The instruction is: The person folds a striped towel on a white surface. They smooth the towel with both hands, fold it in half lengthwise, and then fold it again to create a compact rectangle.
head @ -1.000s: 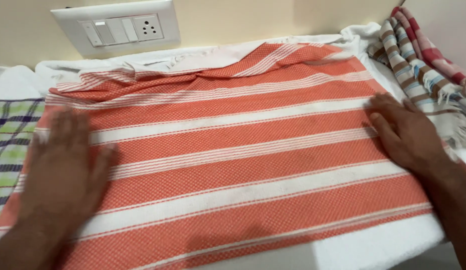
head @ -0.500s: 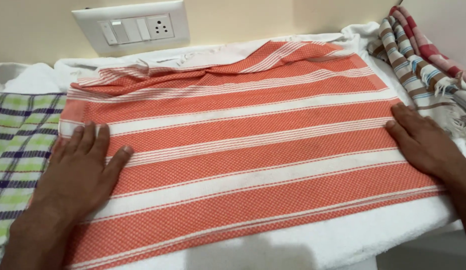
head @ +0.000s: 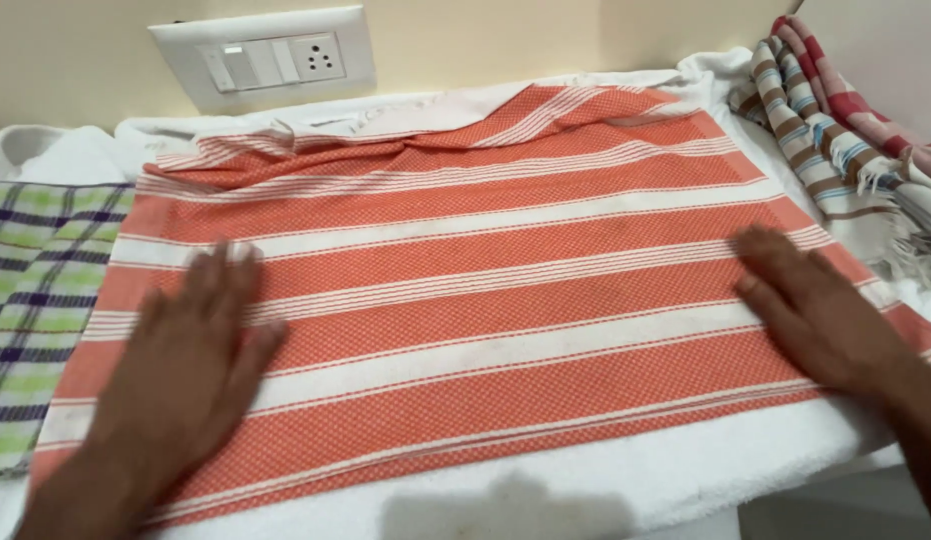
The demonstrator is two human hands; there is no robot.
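Lying spread out flat on a white-covered surface (head: 606,490), an orange and white striped cloth (head: 486,300) is being pressed by both palms. Nothing is gripped: the left hand (head: 191,365) is laid flat with fingers spread near the cloth's left edge, the right hand (head: 821,310) flat near the right edge. A green checked cloth (head: 31,300) is seen just left, a striped fringed towel (head: 836,150) to the right, a wall switch plate (head: 271,58) behind.

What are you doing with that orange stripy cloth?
A person has both hands pressed flat on an orange and white striped towel spread over a white cloth. The left hand lies near its left edge, the right hand near its right edge. A green checked cloth lies to the left, and more striped cloths are heaped on the right.
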